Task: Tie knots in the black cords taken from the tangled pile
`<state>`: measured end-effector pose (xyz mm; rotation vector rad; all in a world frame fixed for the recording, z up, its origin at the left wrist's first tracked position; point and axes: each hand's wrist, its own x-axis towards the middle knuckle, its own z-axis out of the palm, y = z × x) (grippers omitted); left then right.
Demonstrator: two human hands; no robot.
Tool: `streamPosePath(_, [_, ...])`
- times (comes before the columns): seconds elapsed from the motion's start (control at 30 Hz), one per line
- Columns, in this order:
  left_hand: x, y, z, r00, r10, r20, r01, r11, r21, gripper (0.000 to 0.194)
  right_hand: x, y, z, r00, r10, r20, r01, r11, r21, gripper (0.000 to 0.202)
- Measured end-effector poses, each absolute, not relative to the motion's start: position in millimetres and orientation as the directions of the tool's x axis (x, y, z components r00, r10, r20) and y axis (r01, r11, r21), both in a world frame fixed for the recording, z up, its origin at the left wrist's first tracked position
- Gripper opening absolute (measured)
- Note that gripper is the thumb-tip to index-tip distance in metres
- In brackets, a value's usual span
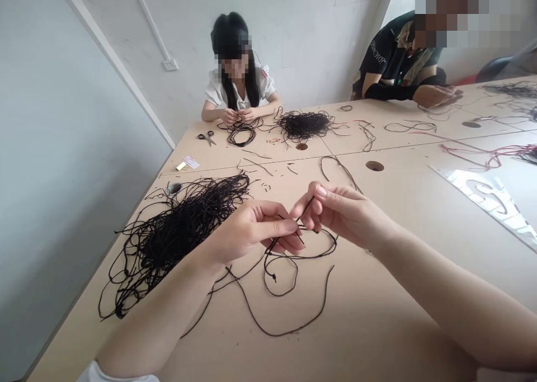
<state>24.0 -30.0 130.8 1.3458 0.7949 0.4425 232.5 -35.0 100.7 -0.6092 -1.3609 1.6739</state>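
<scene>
My left hand (262,228) pinches a thin black cord (305,210) between thumb and fingers. Close against it, my right hand (335,206) grips the same cord a little higher, thumb pressed to the forefinger. A short end pokes out below my left fingertips. From there the cord hangs in loops (289,292) under my hands, with a small knot (273,277) low on the left. Another length of black cord (268,334) curves over the tabletop nearer to me. Fingers partly hide where the strands cross.
A big tangle of black cords (180,231) lies left of my hands. Across the table (403,248), a person handles cord beside scissors (207,138), a coil (241,135) and another heap (306,125). A second person sits far right. Round holes (375,166) and a clear stencil (490,203) are nearby.
</scene>
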Motion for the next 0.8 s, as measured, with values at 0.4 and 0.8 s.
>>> streamPosePath(0.4, [27.4,-32.1,127.6,0.654,0.684,-0.324,0.058,0.382,0.922,0.016,210.1,-55.2,96.6,-0.25,0.955,0.16,-0.471,0.025,-0.882,0.033])
streamPosePath(0.8, [22.6,-31.6,129.8,0.642,0.698,-0.318,0.034,0.388,0.921,0.017,226.3,-46.7,110.1,-0.026,0.977,0.212,-0.34,0.191,-0.921,0.036])
